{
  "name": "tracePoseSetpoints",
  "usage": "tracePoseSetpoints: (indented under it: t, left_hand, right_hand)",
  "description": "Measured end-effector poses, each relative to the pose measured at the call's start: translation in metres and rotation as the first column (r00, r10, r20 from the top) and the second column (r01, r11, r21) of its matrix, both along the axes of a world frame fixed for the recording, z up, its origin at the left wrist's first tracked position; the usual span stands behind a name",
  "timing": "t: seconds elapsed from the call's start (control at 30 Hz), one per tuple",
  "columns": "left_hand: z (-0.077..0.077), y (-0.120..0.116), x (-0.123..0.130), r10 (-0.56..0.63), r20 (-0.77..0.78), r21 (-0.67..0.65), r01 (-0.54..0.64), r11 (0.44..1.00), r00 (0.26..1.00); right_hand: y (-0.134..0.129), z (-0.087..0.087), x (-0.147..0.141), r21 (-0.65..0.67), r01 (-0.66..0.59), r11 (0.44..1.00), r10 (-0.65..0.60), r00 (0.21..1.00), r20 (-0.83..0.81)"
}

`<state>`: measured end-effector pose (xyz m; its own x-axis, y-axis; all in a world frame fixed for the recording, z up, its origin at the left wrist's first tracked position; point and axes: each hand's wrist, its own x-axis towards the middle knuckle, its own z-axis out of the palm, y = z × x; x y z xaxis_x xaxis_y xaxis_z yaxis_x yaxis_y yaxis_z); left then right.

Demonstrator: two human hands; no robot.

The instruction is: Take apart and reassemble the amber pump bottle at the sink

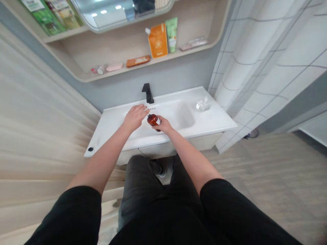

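One amber bottle (153, 120), label (158, 121) unreadable, sits in the closed right grip (164, 124); the left grip (134, 118) is open, empty.

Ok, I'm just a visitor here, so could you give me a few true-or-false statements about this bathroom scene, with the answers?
1. The right hand holds an amber bottle. True.
2. The faucet on the sink is polished chrome. False: it is black.
3. An orange pouch stands beside a green tube on the shelf above the sink. True.
4. The left hand grips a bar of soap. False: it holds nothing that shows.
5. The wall to the right of the sink is white tile. True.
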<state>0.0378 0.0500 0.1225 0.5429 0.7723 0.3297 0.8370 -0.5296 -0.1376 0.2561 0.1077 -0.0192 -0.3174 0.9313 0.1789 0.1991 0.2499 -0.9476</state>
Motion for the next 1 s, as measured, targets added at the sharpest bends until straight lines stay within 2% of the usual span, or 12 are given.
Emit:
tracePoseSetpoints:
  t: [0.33, 0.63, 0.87, 1.0]
  left_hand:
    - [0.011, 0.001, 0.003, -0.089, 0.021, 0.0, 0.089, 0.996, 0.996]
    - [0.024, -0.005, 0.009, -0.119, -0.014, -0.03, 0.118, 0.993, 0.993]
    - [0.031, -0.002, 0.009, -0.19, -0.167, 0.038, 0.199, 0.979, 0.968]
    - [0.036, 0.003, 0.009, -0.242, -0.196, 0.052, 0.256, 0.965, 0.95]
  right_hand:
    - [0.002, -0.008, -0.001, 0.058, -0.006, 0.998, 0.009, 0.998, -0.058]
    - [0.0, -0.005, -0.002, 0.032, -0.014, 0.999, 0.017, 0.997, -0.069]
    - [0.002, -0.007, -0.001, 0.052, -0.025, 0.998, 0.033, 0.987, -0.158]
    - [0.002, -0.005, 0.0, 0.065, -0.032, 0.997, 0.044, 0.98, -0.196]
